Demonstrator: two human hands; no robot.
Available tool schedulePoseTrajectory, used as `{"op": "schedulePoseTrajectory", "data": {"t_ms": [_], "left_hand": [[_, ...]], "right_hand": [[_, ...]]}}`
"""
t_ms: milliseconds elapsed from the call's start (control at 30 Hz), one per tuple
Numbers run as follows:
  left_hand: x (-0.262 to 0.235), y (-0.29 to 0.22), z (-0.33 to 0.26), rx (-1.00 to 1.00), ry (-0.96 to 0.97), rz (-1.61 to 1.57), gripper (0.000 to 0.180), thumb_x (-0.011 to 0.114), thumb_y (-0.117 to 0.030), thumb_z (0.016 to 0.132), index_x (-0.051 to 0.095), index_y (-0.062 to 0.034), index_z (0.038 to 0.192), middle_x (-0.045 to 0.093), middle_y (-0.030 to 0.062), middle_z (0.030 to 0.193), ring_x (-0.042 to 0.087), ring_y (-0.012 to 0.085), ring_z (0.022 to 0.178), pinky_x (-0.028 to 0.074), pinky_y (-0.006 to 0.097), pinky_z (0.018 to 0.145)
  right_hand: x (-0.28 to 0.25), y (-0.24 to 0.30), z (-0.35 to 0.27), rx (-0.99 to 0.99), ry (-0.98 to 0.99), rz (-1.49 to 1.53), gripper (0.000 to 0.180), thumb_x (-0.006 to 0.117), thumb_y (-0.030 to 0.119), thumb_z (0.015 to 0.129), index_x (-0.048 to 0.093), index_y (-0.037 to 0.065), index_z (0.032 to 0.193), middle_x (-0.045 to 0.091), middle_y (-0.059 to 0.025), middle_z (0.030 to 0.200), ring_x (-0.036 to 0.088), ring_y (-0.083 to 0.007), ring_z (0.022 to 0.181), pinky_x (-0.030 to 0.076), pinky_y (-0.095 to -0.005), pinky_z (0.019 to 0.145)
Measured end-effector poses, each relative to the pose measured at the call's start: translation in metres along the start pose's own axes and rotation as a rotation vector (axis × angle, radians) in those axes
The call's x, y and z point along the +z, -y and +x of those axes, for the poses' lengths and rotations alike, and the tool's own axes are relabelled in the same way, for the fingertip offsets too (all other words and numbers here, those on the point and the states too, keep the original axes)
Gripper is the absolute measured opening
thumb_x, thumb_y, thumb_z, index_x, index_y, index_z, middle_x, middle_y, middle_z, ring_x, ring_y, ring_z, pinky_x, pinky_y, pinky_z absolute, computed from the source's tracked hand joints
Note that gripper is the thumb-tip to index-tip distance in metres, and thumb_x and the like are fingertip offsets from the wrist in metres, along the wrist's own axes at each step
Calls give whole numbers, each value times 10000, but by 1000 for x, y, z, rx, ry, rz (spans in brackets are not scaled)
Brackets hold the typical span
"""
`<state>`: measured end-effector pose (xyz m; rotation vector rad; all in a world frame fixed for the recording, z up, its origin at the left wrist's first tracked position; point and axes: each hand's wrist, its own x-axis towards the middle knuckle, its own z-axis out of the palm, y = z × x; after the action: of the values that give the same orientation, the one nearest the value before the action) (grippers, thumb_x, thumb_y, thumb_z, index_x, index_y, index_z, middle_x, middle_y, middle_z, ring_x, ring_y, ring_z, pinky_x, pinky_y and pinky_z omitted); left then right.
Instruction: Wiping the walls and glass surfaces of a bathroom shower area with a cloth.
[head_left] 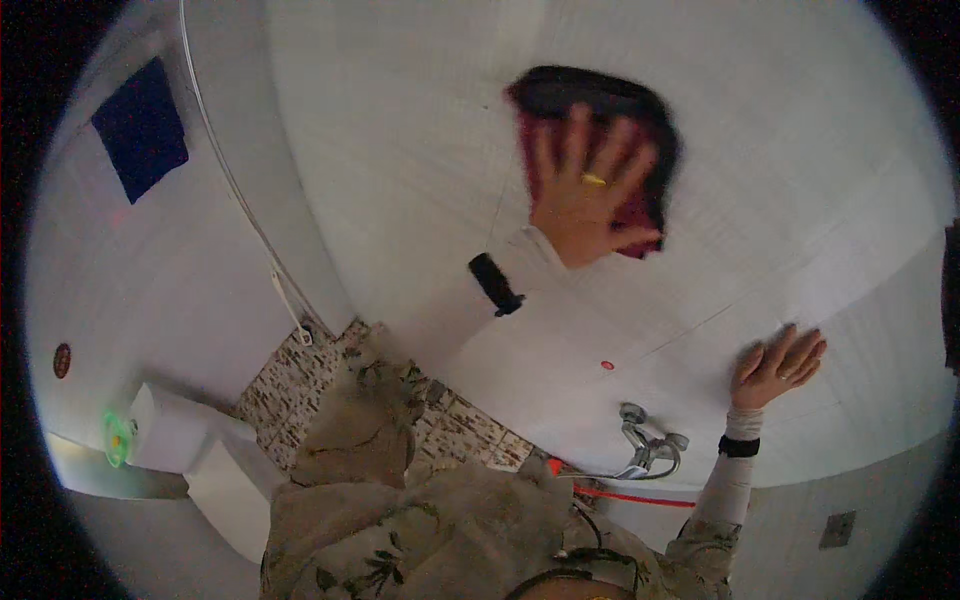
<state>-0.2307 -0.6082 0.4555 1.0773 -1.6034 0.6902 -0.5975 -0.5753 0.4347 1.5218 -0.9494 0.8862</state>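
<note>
Item 1, dark red cloth (640, 205): pinned flat against the white wall (400, 150) under the spread, open left hand (590, 195), likely light, soft, limp, best bunched at its middle, while the open right hand (778, 365) braces on the wall nearby.

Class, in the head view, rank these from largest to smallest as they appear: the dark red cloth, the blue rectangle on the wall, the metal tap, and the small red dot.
1. Dark red cloth and blue rectangle: too alike to rank.
2. Metal tap.
3. Small red dot.
</note>
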Motion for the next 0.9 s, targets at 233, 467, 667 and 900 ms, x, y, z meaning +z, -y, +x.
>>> {"op": "schedulePoseTrajectory", "data": {"t_ms": [233, 467, 667, 900], "left_hand": [[-11, -49, 83, 679, 179, 30, 919, 615, -703, 651, 343, -330, 1445, 280, 2, 1531, 161, 410, 1412, 67, 707, 1066], [-57, 40, 200, 257, -159, 261, 945, 535, -669, 821, 212, -96, 1499, 146, 207, 1549, 96, 449, 1407, 39, 638, 1087], [-70, 37, 251, -271, -329, 189, 876, 452, -653, 878, 180, -109, 1509, 109, 166, 1570, 72, 427, 1422, 56, 619, 1097], [-23, -111, 213, 535, -184, 87, 831, 630, -646, 705, 428, -222, 1390, 338, 82, 1493, 185, 447, 1384, 135, 744, 1009]], "right_hand": [[-3, 1, 3, 31, 11, 43, 488, 387, 370, 971, 460, 124, 1387, 309, -207, 1497, 238, -437, 1389, 127, -576, 1119], [-9, -14, -6, 32, 49, 47, 482, 439, 349, 947, 473, 130, 1376, 295, -189, 1508, 245, -453, 1382, 127, -592, 1115], [-9, -7, -8, 99, 85, 111, 473, 467, 344, 932, 487, 153, 1364, 302, -187, 1505, 243, -449, 1384, 108, -590, 1121], [-11, -3, -8, 95, 86, 143, 473, 450, 365, 938, 487, 171, 1369, 311, -173, 1504, 238, -424, 1393, 107, -579, 1125]]}}
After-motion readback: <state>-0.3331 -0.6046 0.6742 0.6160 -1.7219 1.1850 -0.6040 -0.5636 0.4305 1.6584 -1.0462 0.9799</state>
